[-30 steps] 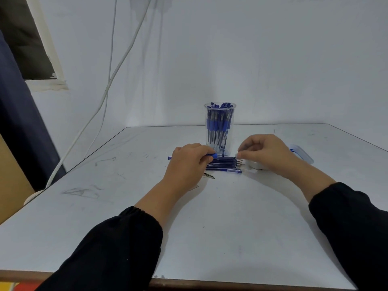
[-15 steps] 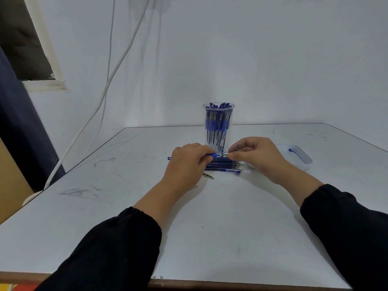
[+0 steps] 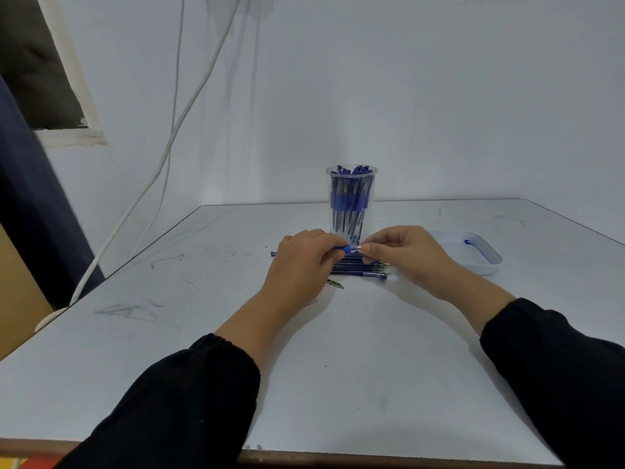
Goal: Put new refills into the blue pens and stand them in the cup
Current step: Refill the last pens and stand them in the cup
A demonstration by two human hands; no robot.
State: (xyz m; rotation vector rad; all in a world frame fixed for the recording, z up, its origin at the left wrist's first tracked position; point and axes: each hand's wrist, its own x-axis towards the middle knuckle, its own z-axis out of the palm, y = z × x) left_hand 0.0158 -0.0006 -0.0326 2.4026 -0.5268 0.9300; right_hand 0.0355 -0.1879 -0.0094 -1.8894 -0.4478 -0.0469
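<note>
My left hand (image 3: 304, 262) grips a blue pen (image 3: 345, 249) held level just above the table, its rear end sticking out to the left of the fist. My right hand (image 3: 406, 252) pinches the pen's silver tip end between thumb and fingers. Under both hands lies a small pile of blue refills (image 3: 362, 269) on the white table (image 3: 338, 350). Right behind the hands stands a clear plastic cup (image 3: 351, 201) packed with several blue pens.
A shallow white tray (image 3: 487, 262) with a blue ink smear sits to the right of my right hand. A small dark metal piece (image 3: 335, 284) lies in front of the refill pile. White cables hang down the wall at the left.
My right hand has moved left from near the tray to the pen's tip and now pinches it. My left hand has kept its grip on the pen in place.
</note>
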